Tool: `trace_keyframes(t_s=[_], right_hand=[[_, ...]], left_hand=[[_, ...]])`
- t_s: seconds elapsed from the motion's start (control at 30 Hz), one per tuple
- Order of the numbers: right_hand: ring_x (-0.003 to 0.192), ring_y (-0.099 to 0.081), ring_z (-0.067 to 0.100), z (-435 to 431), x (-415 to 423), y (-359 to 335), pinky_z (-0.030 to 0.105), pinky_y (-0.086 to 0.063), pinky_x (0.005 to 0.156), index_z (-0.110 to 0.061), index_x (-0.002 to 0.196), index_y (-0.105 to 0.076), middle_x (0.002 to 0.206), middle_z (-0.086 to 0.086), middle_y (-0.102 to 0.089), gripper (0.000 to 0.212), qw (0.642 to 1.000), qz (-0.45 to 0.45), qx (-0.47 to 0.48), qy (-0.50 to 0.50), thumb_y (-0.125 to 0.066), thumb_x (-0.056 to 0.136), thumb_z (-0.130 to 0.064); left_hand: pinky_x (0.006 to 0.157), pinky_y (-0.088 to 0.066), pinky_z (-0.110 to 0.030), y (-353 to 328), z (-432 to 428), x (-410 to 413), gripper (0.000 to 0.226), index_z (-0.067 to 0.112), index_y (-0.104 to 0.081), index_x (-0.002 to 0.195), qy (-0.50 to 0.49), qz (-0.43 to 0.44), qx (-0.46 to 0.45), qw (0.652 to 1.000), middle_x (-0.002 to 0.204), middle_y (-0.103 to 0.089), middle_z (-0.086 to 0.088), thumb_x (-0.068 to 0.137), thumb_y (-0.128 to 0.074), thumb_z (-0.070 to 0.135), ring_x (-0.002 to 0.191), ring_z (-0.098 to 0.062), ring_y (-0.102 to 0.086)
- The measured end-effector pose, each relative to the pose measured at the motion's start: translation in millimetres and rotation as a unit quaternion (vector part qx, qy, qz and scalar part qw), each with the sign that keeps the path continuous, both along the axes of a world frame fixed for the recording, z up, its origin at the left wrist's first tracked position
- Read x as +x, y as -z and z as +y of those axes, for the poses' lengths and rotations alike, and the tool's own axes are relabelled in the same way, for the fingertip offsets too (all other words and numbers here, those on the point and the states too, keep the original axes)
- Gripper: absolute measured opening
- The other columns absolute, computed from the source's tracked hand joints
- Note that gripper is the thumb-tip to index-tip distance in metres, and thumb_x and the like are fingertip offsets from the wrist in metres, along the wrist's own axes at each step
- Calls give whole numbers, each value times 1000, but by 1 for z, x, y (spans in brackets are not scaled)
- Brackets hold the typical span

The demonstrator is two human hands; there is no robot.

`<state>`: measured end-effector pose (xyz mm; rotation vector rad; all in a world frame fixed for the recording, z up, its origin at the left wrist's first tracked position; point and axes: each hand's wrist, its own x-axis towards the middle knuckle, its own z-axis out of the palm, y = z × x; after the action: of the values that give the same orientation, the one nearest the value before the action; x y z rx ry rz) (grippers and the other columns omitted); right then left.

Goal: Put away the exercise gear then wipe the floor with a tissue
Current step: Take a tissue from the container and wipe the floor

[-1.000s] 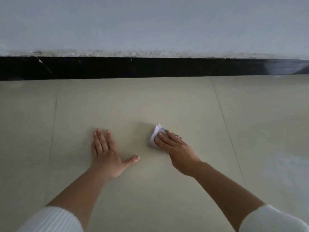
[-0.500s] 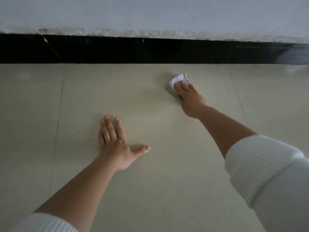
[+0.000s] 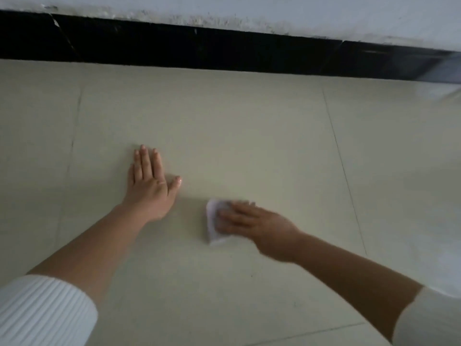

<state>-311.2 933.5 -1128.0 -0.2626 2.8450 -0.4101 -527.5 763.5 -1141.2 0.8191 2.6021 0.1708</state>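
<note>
Floor (image 3: 237,126) bears one tissue (image 3: 212,224) under right hand (image 3: 259,227), left hand (image 3: 149,188) flat.

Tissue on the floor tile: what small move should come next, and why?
Probably slide the tissue forward toward the black skirting. The right hand presses it flat on the floor, a stretch of tile lies ahead, and the left hand rests flat as a brace.
</note>
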Motion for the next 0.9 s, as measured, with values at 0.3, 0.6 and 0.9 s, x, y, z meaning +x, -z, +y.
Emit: trace_keyframes(t_s=[0.3, 0.6, 0.9], right_hand=[[144, -13, 23, 76, -10, -14, 36, -29, 110, -36, 149, -16, 159, -11, -8, 71, 854, -41, 28, 517, -39, 89, -5], [120, -57, 24, -113, 58, -7, 36, -51, 93, -30, 130, -55, 136, -8, -55, 77, 986, -5, -23, 163, -71, 57, -12], [135, -29, 22, 15, 79, -29, 35, -40, 100, -40, 146, -25, 157, -15, -18, 75, 921, -61, -17, 383, -41, 84, -1]], left_hand=[[116, -3, -45, -4, -38, 53, 66, 4, -6, 149, 10, 29, -2, 1000, 159, 1, -11, 97, -26, 39, 147, -24, 0], [114, -15, -50, -11, -82, 114, 88, -1, -14, 147, 25, 3, -27, 999, 157, -8, -14, 79, -2, 54, 145, -29, -11], [118, -1, -40, -34, -119, 161, 68, 8, 9, 149, 66, -57, -113, 990, 157, 18, -8, 99, -21, 43, 146, -20, 11]])
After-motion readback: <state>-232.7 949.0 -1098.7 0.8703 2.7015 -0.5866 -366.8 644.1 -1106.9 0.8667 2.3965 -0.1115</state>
